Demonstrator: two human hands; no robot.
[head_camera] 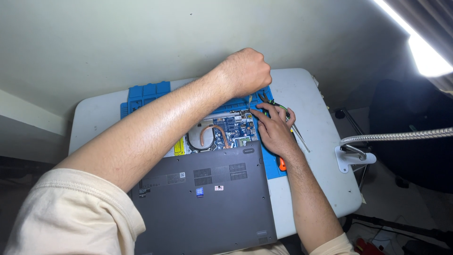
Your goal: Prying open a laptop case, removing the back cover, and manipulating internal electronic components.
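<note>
A cream sleeve (71,212) fills the near corner, its forearm crossing above the grey bottom cover (203,198) that lies loose over the opened laptop (226,134), hiding most of the circuit board. The left hand (245,71) is fisted around a thin tool (250,100) whose handle is buried in the grip; only its tip shows just below the knuckles. Just right of that tip, the right hand (276,130) rests fingertips on the laptop's edge, covering the pliers (271,101) partly, and whether it grips anything cannot be told.
</note>
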